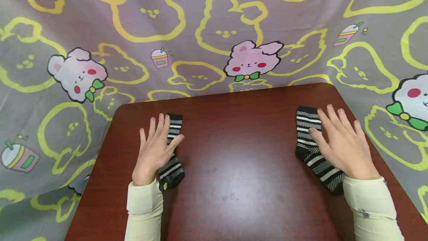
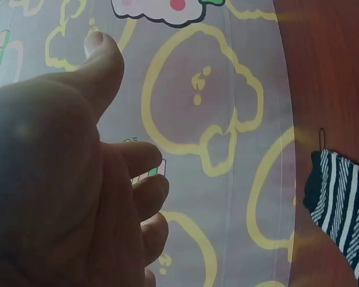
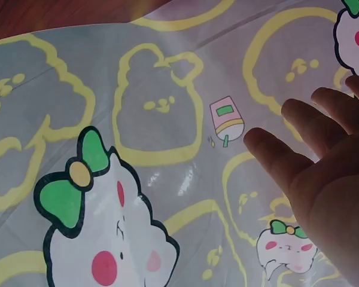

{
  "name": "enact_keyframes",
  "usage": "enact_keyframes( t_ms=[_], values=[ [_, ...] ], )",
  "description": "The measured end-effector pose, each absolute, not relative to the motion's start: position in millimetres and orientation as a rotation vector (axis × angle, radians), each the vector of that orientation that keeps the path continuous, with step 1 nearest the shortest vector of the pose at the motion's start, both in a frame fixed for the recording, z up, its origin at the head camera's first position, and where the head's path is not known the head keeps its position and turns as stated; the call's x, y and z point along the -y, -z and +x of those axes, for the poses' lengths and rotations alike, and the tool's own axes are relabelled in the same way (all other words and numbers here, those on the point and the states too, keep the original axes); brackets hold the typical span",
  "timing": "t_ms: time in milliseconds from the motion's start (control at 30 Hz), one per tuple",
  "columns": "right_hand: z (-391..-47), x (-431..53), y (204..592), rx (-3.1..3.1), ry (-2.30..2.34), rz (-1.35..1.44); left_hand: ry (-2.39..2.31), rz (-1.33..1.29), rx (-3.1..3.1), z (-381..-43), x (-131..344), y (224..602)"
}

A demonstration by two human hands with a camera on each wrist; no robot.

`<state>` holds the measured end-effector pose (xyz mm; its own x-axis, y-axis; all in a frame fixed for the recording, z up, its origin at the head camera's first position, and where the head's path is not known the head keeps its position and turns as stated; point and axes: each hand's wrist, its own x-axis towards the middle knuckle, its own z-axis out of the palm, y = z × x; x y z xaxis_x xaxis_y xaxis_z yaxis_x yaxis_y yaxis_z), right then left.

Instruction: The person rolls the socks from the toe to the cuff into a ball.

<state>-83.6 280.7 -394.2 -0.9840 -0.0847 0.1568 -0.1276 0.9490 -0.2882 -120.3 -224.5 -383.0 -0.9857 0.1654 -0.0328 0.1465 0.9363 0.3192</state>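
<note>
Head view: one pair of black-and-white striped socks, laid on a reddish-brown table [image 1: 240, 140]. Left sock [image 1: 172, 171]: near the left edge. Right sock [image 1: 307, 151]: near the right edge. Handling, as judged: light, soft, limp, not fragile; best held at the cuff, towards the far edge. Left hand [image 1: 154, 153]: fingers straight, spread; left sock on thumb side, partly covered. Right hand [image 1: 347, 144]: likewise spread; right sock on thumb side, partly covered. Contact: cannot tell.

Cartoon-printed grey sheeting [image 1: 192, 51] lines the frame's top and sides. Pale glare [image 1: 239, 192] marks the brown table [image 1: 234, 122] at lower centre.
</note>
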Motion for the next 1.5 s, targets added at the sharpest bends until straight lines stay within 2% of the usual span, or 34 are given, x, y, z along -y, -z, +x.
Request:
enact_keyframes(
  t_ms=[233, 433, 633, 733, 900, 1000, 1100, 1233, 1300, 1367, 1500],
  values=[
    [-76, -285, 391, 2.946, -0.470, 0.077, -0.452, 0.304, -3.014, -129, 206, 377],
    [-70, -292, 396, 2.877, -0.503, 0.025, -0.491, 0.456, -3.100, -134, 167, 372],
    [-84, -301, 397, 2.896, -0.493, -0.008, -0.653, 0.657, -3.141, -125, 107, 381],
    [-93, -311, 396, 2.928, -0.501, -0.016, -0.631, 0.855, -3.172, -118, 69, 391],
    [-114, -329, 396, 3.021, -0.479, -0.027, -0.509, 1.207, -3.151, -92, 0, 412],
    [-130, -339, 399, 3.057, -0.425, -0.036, -0.440, 1.313, -3.121, -72, -38, 424],
    [-146, -341, 404, 3.083, -0.394, -0.055, -0.712, 1.123, -2.923, -57, -71, 433],
    [-164, -343, 411, 3.114, -0.360, -0.080, -1.412, 0.482, -2.320, -41, -111, 451],
    [-173, -343, 414, 3.118, -0.340, -0.085, -1.466, 0.290, -2.237, -36, -128, 462],
    [-180, -344, 419, 3.124, -0.332, -0.096, -1.333, 0.269, -2.358, -35, -140, 470],
    [-193, -343, 428, 3.129, -0.352, -0.185, -0.804, 0.441, -2.798, -40, -157, 481]
  ],
)
